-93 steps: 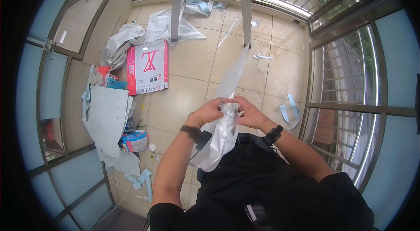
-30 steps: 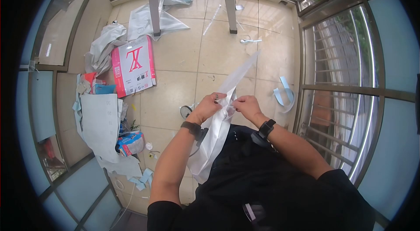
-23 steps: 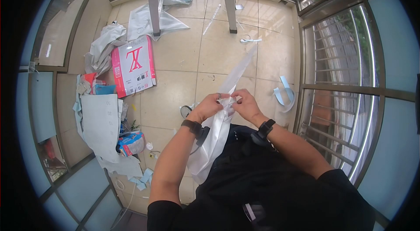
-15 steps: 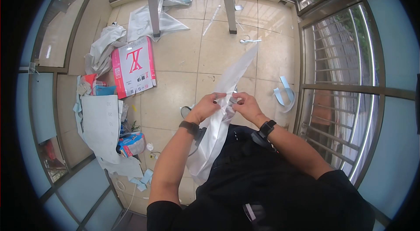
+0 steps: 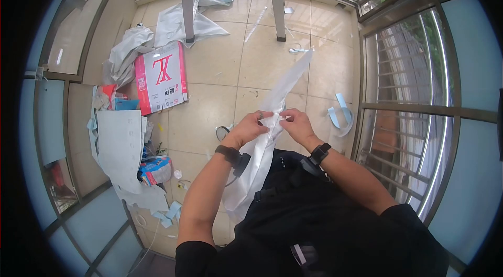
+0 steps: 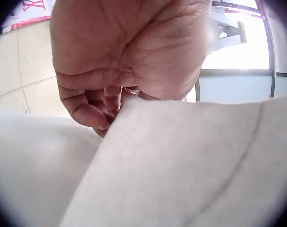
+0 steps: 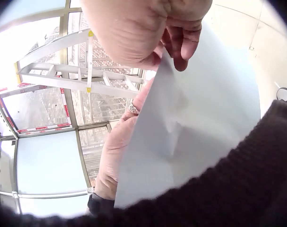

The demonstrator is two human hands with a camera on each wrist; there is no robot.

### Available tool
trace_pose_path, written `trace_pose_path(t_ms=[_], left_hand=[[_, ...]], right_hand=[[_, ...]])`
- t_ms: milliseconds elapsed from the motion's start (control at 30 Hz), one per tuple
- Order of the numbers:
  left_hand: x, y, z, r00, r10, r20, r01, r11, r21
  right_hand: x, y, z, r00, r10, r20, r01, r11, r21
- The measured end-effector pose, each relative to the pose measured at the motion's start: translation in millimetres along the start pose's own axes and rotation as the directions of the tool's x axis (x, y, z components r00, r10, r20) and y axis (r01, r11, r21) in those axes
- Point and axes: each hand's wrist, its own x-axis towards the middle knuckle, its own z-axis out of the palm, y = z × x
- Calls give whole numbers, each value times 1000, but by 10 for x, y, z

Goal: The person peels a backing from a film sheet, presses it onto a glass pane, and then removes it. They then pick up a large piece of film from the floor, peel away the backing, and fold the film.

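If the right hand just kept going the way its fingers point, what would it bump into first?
The white sheet it pinches: the right hand points across at the left hand, whose fingers likely come right behind the sheet, though depth is hard to judge.

Daylight is coming in through the grey metal window grille (image 5: 401,62) on my right and spreading evenly over the beige tiled floor (image 5: 215,114), leaving only soft shadows. The head view is bending hard toward its dark round rim. In both wrist views the long white plastic sheet (image 6: 181,170) is blurring, and bright panes are washing out behind it.
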Motion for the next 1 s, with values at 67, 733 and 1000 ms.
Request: trace_pose_path(t_ms=[67, 733, 1000], left_hand=[[-31, 24, 19, 1000, 16, -8, -16, 1000, 22], [-173, 60, -184, 1000, -2, 11, 3, 998, -69], [-173, 59, -222, 999, 3, 51, 0, 999, -51]], right_hand=[[6, 31, 25, 1000, 11, 24, -11, 1000, 5], [-54, 103, 21, 995, -67, 73, 52, 982, 184], [-73, -63, -39, 985, -138, 101, 126, 984, 124]])
